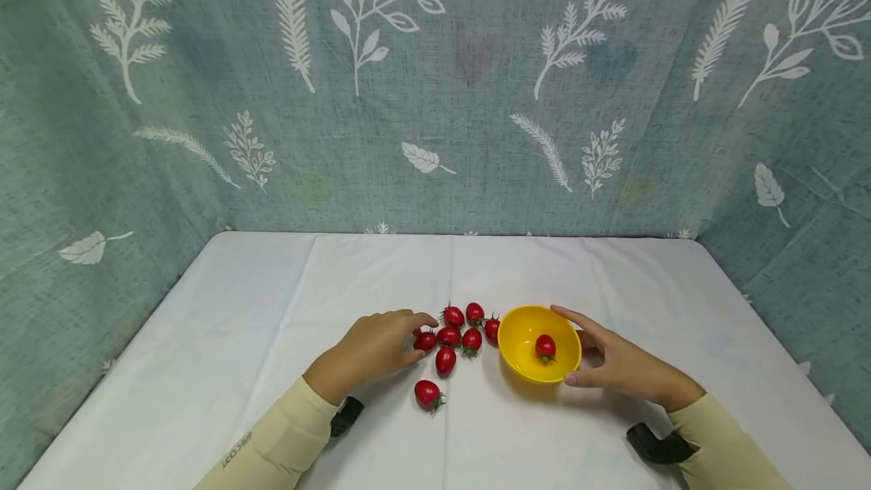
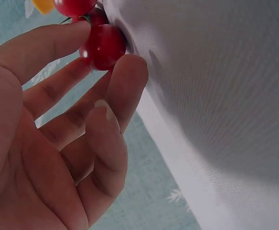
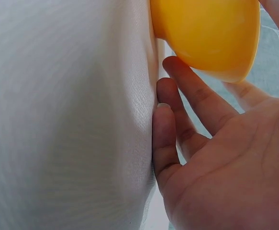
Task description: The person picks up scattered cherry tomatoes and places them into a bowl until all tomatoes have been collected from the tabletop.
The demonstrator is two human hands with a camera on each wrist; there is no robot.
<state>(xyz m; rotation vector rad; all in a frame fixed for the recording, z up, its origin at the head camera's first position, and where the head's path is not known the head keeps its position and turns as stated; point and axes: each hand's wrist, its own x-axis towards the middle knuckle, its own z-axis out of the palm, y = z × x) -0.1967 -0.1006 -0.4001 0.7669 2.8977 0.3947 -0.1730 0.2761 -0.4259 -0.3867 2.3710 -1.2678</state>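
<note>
Tomatoes (image 1: 448, 336), eight of them, lie on the white cloth (image 1: 503, 429), most in a loose cluster left of the yellow bowl (image 1: 519, 346). All are red, several with green leaf tips showing. One sits apart from the cluster, nearest the wearer, its leaves pointing to the right. A ninth tomato (image 1: 545, 345) rests inside the bowl, right of its centre.

The left hand (image 1: 377, 345) is at the left end of the cluster, thumb and fingers curled around the outermost tomato (image 2: 105, 47). They are parted by roughly the fruit's own width, with the thumb on one side and a fingertip on the other; how firmly they press I cannot tell. The other fingers bend loosely. Just beyond that fruit, the left wrist view shows more tomatoes and a yellow corner of the bowl.

The right hand (image 1: 622, 365) holds the bowl from the right, spread wide, forefinger at the far rim and thumb at the near rim. In the right wrist view the bowl's base meets the cloth, and the lower fingers lie beneath its curved side, close to the cloth.

Both arms wear beige sleeves (image 1: 286, 429). Behind stands a grey-green curtain (image 1: 408, 119) printed with white leaves and sprigs.
</note>
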